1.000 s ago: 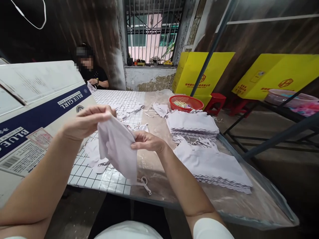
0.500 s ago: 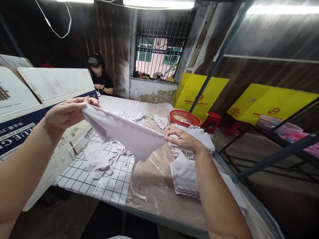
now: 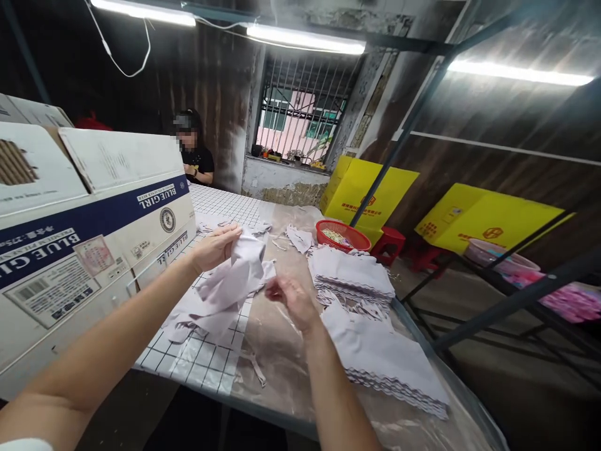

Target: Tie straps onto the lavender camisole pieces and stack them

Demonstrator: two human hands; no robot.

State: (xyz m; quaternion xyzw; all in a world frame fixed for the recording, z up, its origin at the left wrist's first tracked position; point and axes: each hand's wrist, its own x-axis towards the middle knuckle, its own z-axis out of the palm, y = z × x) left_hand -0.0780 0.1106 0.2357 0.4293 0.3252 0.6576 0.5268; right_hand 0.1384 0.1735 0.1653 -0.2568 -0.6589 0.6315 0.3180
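Head view, plastic-covered table (image 3: pixel 279 360), barred window (image 3: pixel 303 113), left fingers (image 3: pixel 229 233) pinching pale cloth (image 3: pixel 248 254), right fingers (image 3: pixel 282 286) blurred, grip unclear

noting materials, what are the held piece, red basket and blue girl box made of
Held piece: soft matte fabric, draping in folds; fibre unclear. Red basket: probably plastic, smooth-looking rim, perforated sides. Blue Girl box: likely cardboard, smooth printed face, flaps.

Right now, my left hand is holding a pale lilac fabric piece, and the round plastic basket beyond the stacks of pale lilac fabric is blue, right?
Not quite: the head view shows the round plastic basket is red, not blue. The rest holds: it sits beyond the stacks of pale lilac fabric, and your left hand is holding the pale lilac fabric piece.
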